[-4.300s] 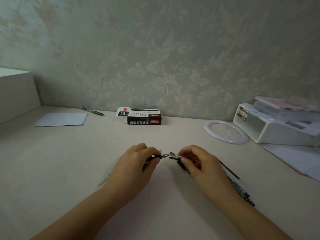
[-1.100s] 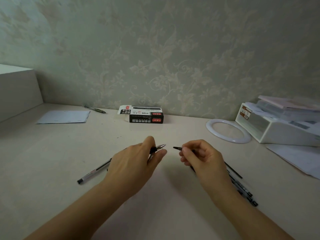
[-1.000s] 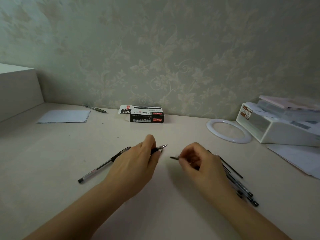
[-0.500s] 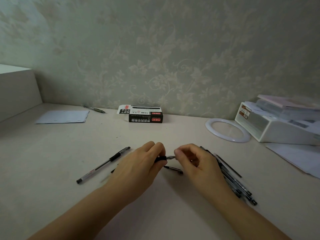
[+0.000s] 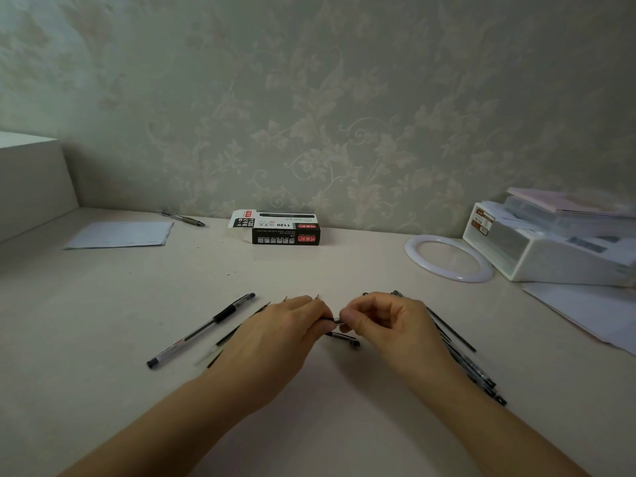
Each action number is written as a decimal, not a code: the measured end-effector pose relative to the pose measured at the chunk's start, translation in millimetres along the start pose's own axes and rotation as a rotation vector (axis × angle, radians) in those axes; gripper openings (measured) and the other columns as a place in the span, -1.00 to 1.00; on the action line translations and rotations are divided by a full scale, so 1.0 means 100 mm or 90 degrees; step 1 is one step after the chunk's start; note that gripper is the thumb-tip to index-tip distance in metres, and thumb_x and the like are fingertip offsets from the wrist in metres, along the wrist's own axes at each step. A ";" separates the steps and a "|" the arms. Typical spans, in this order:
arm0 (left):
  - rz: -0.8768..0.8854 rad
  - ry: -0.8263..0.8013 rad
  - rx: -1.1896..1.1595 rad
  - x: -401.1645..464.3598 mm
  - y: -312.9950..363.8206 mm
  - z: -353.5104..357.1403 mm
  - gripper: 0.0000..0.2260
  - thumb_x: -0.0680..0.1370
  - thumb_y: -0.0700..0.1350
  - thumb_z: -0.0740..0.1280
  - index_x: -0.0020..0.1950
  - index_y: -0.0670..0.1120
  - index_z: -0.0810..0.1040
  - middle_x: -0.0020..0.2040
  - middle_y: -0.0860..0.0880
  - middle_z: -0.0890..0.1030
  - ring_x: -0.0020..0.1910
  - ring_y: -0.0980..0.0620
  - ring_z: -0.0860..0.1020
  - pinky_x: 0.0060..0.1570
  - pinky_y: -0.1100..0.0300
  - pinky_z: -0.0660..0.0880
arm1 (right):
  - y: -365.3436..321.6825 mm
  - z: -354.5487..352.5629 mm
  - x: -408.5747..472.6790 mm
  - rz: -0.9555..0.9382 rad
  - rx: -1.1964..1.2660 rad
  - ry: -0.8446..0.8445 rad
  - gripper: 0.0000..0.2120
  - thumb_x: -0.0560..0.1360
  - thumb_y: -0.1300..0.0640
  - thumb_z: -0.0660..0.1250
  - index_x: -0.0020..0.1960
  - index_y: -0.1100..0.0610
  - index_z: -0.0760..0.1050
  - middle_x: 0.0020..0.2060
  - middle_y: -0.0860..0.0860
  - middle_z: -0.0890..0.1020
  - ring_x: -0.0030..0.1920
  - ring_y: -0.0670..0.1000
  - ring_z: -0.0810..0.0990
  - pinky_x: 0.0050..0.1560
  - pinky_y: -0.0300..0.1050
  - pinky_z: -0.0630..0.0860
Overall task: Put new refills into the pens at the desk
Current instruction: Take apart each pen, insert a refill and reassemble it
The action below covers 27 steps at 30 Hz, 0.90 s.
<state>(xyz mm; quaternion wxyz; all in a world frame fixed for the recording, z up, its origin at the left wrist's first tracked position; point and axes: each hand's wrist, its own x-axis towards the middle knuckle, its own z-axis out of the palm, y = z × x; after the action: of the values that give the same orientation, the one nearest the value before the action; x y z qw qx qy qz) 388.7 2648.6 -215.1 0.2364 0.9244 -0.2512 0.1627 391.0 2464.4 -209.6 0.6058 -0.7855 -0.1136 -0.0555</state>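
My left hand (image 5: 275, 333) is closed around a black pen whose metal tip (image 5: 336, 319) pokes out toward the right. My right hand (image 5: 385, 321) pinches that tip with thumb and forefinger, so the two hands meet at the middle of the desk. Just below the hands a short black pen piece (image 5: 344, 337) lies on the desk. Thin refills (image 5: 227, 335) lie under my left hand, their points showing past the knuckles. A whole clear pen (image 5: 203, 331) lies slanted to the left. The black refill box (image 5: 285, 229) stands by the wall.
Several dark pens (image 5: 468, 363) are piled to the right, partly under my right wrist. A white ring (image 5: 447, 258), a white box of papers (image 5: 550, 249) and loose sheets (image 5: 592, 311) fill the right side. A paper sheet (image 5: 120, 234) and another pen (image 5: 182, 218) lie far left.
My right hand laid the short black piece down on the desk and moved left onto the tip of the pen in my left hand. The left hand dropped slightly lower.
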 end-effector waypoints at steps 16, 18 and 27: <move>0.018 -0.019 -0.047 0.00 -0.03 -0.03 -0.79 0.59 0.12 0.16 -0.04 0.03 0.48 -0.25 0.12 0.51 -0.26 0.11 0.47 -0.21 0.06 0.44 | -0.03 -0.04 -0.02 -0.017 -0.050 -0.078 -0.91 0.50 0.17 0.41 -0.11 0.13 0.70 -0.26 0.02 0.72 -0.19 -0.01 0.68 -0.12 -0.27 0.58; 0.008 -0.027 -0.044 0.01 -0.04 -0.02 -0.79 0.60 0.09 0.14 -0.06 0.03 0.50 -0.31 0.10 0.52 -0.30 0.11 0.47 -0.23 0.04 0.44 | -0.04 -0.04 -0.02 -0.019 -0.038 -0.073 -0.95 0.47 0.21 0.45 -0.12 0.12 0.70 -0.27 0.00 0.72 -0.22 -0.07 0.68 -0.13 -0.28 0.58; 0.023 0.010 -0.077 0.00 -0.04 0.00 -0.78 0.60 0.16 0.06 -0.09 0.10 0.42 -0.27 0.17 0.48 -0.27 0.16 0.46 -0.27 0.16 0.41 | -0.04 -0.01 -0.05 -0.041 0.004 -0.052 -0.84 0.45 0.07 0.46 0.03 -0.01 0.64 -0.14 -0.09 0.72 -0.13 -0.09 0.68 -0.07 -0.28 0.59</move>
<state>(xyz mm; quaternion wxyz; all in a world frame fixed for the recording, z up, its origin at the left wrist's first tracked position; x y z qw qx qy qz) 390.5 2651.7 -216.4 0.2911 0.9024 -0.2751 0.1589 385.8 2463.9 -207.0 0.6013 -0.7810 -0.1633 -0.0426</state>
